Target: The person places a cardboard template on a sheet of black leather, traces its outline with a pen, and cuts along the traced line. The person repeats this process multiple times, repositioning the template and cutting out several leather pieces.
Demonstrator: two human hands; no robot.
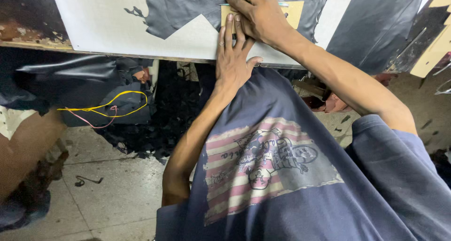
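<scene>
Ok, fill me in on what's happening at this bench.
A person in a navy printed shirt leans over a white cutting board. The left hand presses flat on a tan cardboard pattern laid over a dark leather piece. The right hand bears down on the pattern's upper part; any tool in it is hidden. Dark offcuts litter the floor below.

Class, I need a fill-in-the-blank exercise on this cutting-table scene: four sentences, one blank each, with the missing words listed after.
1. Both hands press a tan card template onto dark ____.
2. The left hand lies flat, fingers pointing ____ from the person.
3. The right hand crosses ____ the left hand's fingertips.
4. Below the white table, a yellow ____ loops over a dark bundle.

Missing words: leather; away; over; cord
</scene>
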